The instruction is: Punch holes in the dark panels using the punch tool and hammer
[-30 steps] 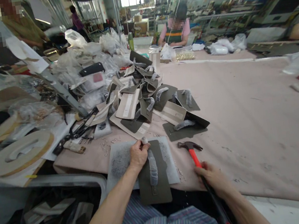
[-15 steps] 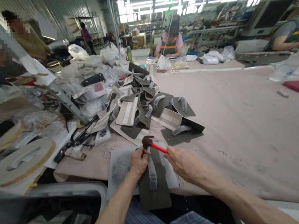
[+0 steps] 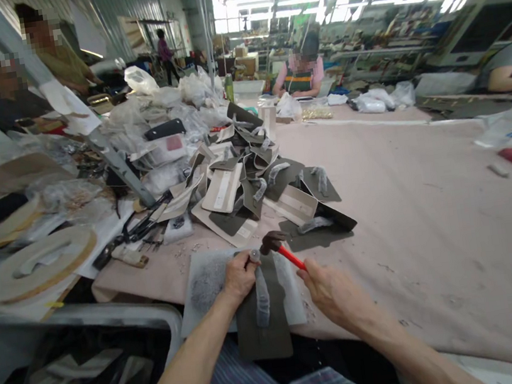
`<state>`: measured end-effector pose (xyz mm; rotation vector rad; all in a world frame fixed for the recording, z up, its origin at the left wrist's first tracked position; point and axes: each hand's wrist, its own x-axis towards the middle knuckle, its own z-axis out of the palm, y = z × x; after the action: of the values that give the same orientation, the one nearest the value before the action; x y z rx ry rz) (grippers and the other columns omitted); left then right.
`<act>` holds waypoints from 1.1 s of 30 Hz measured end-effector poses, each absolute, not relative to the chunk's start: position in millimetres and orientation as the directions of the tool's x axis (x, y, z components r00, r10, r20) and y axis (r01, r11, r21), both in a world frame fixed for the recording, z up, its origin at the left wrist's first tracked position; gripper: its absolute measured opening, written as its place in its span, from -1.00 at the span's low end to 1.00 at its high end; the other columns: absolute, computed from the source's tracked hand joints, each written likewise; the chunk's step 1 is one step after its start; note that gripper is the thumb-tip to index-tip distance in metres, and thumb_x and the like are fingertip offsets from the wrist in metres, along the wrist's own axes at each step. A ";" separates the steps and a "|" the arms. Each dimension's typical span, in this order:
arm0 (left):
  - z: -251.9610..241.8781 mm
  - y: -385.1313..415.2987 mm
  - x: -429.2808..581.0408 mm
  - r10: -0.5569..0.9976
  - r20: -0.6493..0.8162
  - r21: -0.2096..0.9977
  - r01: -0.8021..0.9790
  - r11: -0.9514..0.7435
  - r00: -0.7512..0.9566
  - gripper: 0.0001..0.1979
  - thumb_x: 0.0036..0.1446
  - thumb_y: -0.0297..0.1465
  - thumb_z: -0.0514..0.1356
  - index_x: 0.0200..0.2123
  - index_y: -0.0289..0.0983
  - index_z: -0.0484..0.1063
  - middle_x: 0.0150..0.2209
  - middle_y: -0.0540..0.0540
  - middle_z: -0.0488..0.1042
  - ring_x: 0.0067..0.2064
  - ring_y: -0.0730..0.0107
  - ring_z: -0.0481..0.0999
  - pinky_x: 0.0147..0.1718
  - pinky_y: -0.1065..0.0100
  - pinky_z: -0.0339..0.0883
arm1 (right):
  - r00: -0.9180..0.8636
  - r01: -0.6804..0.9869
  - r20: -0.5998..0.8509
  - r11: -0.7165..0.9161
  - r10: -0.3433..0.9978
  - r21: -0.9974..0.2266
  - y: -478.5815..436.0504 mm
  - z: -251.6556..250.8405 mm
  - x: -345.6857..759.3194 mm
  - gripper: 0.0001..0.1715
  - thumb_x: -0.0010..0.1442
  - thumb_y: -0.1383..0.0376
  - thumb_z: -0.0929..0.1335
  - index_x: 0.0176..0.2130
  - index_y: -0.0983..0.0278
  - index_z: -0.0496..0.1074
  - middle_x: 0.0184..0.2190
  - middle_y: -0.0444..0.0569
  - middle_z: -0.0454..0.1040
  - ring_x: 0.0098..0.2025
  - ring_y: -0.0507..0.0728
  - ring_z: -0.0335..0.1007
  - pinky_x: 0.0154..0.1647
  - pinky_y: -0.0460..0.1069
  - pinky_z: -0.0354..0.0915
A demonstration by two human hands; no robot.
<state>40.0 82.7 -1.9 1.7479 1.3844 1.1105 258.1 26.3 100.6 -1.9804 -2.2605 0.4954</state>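
My right hand [image 3: 321, 279] is closed around the red handle of a hammer [image 3: 289, 254]. Its dark head hangs just right of a short metal punch [image 3: 255, 255], apart from it. The punch stands upright in my closed left hand [image 3: 240, 277], its round top showing above the fingers; its lower end is hidden. Under it lies a dark grey-green panel [image 3: 276, 335] with a plastic-wrapped handle strip [image 3: 262, 302] along its middle. The panel rests on a pale, worn board [image 3: 207, 288] and sticks out over the table's front edge.
Similar panels [image 3: 224, 187] are heaped beyond the board. Plastic bags [image 3: 153, 105], tools [image 3: 129, 255] and a tape roll [image 3: 37, 264] lie left, by a metal post [image 3: 112, 155]. A grey bin [image 3: 173, 318] holds dark pieces. Several people work around the room.
The hammer head has come off the top of the punch and moved right with my right hand. My left hand keeps the punch in place. The view has shifted slightly.
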 end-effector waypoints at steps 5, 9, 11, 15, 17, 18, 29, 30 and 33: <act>-2.1 81.6 40.6 0.973 0.225 0.883 0.411 -0.228 0.057 -0.87 0.10 -0.46 0.19 -0.27 -0.23 0.52 -0.31 -0.07 0.58 -0.26 0.26 0.53 -0.20 0.32 0.34 | 0.001 0.881 -0.153 -0.073 0.988 -0.468 6.2 46.8 308.7 -0.62 0.38 0.12 0.08 -0.35 0.19 0.27 -0.54 -0.08 0.41 -0.46 0.14 0.38 -0.42 -0.02 0.15; -6.8 82.8 41.0 0.972 0.231 0.887 0.402 -0.229 0.046 -0.85 0.08 -0.47 0.19 -0.26 -0.21 0.52 -0.32 -0.07 0.58 -0.26 0.23 0.54 -0.22 0.30 0.36 | 0.173 0.917 -0.094 -0.195 0.980 -0.347 -0.3 -5.8 334.9 -0.61 0.33 0.14 0.09 -0.33 0.20 0.37 -0.43 0.08 0.46 -0.39 0.27 0.46 -0.35 0.10 0.30; -6.6 83.1 41.3 0.969 0.244 0.881 0.409 -0.237 0.036 -0.84 0.08 -0.47 0.20 -0.26 -0.21 0.52 -0.32 -0.07 0.58 -0.26 0.22 0.54 -0.22 0.29 0.37 | 0.127 0.941 0.091 -0.090 0.988 -0.328 4.0 -6.7 323.9 -0.62 0.30 0.20 0.12 -0.14 0.26 0.42 -0.18 0.20 0.48 -0.22 0.32 0.48 -0.22 0.17 0.36; -2.3 82.0 42.6 0.964 0.265 0.871 0.424 -0.247 0.017 -0.88 0.07 -0.44 0.20 -0.30 -0.23 0.52 -0.34 -0.07 0.57 -0.28 0.24 0.54 -0.22 0.29 0.37 | -0.250 0.827 0.258 0.344 0.933 -0.445 13.5 33.0 255.3 -0.45 0.25 0.40 0.15 0.20 0.21 0.27 0.20 0.13 0.28 0.15 0.22 0.32 0.11 0.10 0.30; -2.1 82.6 42.5 0.968 0.251 0.878 0.421 -0.227 -0.001 -0.92 0.06 -0.41 0.22 -0.35 -0.23 0.51 -0.38 -0.06 0.56 -0.32 0.25 0.53 -0.27 0.31 0.37 | -0.462 0.726 0.219 0.508 0.859 -0.464 15.3 48.2 216.9 -0.40 0.19 0.49 0.17 0.17 0.14 0.31 0.20 0.06 0.28 0.12 0.17 0.33 0.07 0.04 0.29; -2.9 83.5 42.0 0.973 0.228 0.893 0.405 -0.196 -0.030 -0.93 0.06 -0.38 0.23 -0.39 -0.24 0.50 -0.42 -0.05 0.55 -0.35 0.26 0.53 -0.31 0.33 0.37 | -0.534 0.703 0.175 0.549 0.827 -0.451 15.4 50.9 201.3 -0.42 0.15 0.51 0.19 0.10 0.13 0.37 0.15 0.04 0.33 0.07 0.16 0.35 0.03 0.03 0.30; -5.1 86.4 39.3 0.880 0.021 0.999 0.032 -0.007 -0.475 -0.72 0.10 -0.15 0.21 -0.40 -0.27 0.44 -0.44 -0.11 0.60 -0.38 0.26 0.58 -0.35 0.34 0.43 | -0.036 0.941 0.155 0.085 0.987 -0.328 38.0 84.4 228.5 -0.70 0.18 0.47 0.17 -0.12 0.28 0.33 -0.24 0.06 0.45 -0.35 0.15 0.38 -0.35 -0.02 0.12; -5.6 86.4 39.6 0.885 0.018 1.000 0.024 -0.007 -0.466 -0.73 0.10 -0.16 0.21 -0.39 -0.27 0.44 -0.43 -0.10 0.60 -0.37 0.27 0.58 -0.35 0.35 0.42 | 0.054 0.939 0.121 -0.009 0.991 -0.343 44.6 94.5 234.0 -0.75 0.23 0.39 0.18 -0.11 0.27 0.33 -0.30 0.05 0.46 -0.36 0.17 0.39 -0.37 -0.02 0.11; -9.0 85.3 39.4 0.877 0.006 1.000 0.003 -0.005 -0.480 -0.74 0.10 -0.18 0.23 -0.37 -0.28 0.45 -0.43 -0.09 0.59 -0.36 0.28 0.57 -0.34 0.36 0.40 | 0.180 0.917 0.001 -0.168 0.984 -0.361 55.3 113.7 240.4 -0.74 0.29 0.15 0.21 -0.17 0.25 0.35 -0.44 0.01 0.46 -0.38 0.22 0.41 -0.40 -0.01 0.10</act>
<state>39.4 85.3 -9.0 0.9348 1.5661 1.5720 240.4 55.3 113.7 -2.1798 -1.8174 0.3385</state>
